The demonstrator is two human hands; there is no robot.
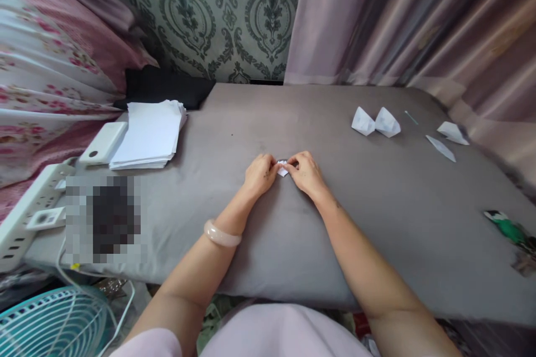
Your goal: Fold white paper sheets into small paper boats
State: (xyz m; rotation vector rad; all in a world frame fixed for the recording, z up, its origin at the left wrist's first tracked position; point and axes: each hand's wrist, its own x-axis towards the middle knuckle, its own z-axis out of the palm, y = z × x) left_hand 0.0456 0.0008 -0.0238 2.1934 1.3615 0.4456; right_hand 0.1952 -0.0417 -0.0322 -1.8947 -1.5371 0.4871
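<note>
A small folded piece of white paper (283, 169) is pinched between my two hands at the middle of the grey-covered table. My left hand (261, 174), below a pale bangle (223, 234) on the forearm, grips its left side with fingers closed. On the opposite side, my right hand (307, 174) holds the paper between thumb and fingers. Much of the paper is hidden behind the fingertips, so its exact folded shape cannot be made out.
Folded white paper shapes (387, 122) lie at the back right, near a thin stick (411, 117). A paper stack (148, 134), a white box (103, 143) and a power strip (31, 215) line the left. A fan (54, 323) stands at the lower left; a green object (508, 230) is far right.
</note>
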